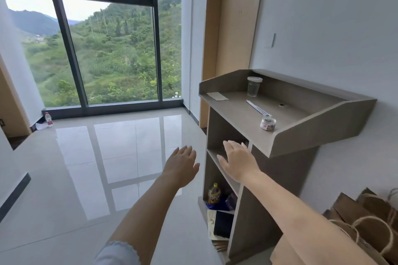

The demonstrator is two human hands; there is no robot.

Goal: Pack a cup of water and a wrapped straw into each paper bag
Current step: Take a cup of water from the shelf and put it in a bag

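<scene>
A clear lidded cup of water (253, 86) stands upright at the back of the grey lectern top (234, 114). A wrapped straw (257, 108) lies flat on that top, in front of the cup. Brown paper bags (364, 221) with twine handles stand at the lower right beside the lectern. My left hand (182, 166) is stretched forward over the floor, fingers straight, holding nothing. My right hand (235, 161) reaches in front of the lectern's upper shelf, below the top's front edge, fingers spread and empty.
A small round jar (267, 123) sits near the top's front edge and a paper slip (217, 96) lies at its left. The lower shelf holds a bottle (213, 194) and packets. A water bottle (48, 119) stands on the tiled floor by the window.
</scene>
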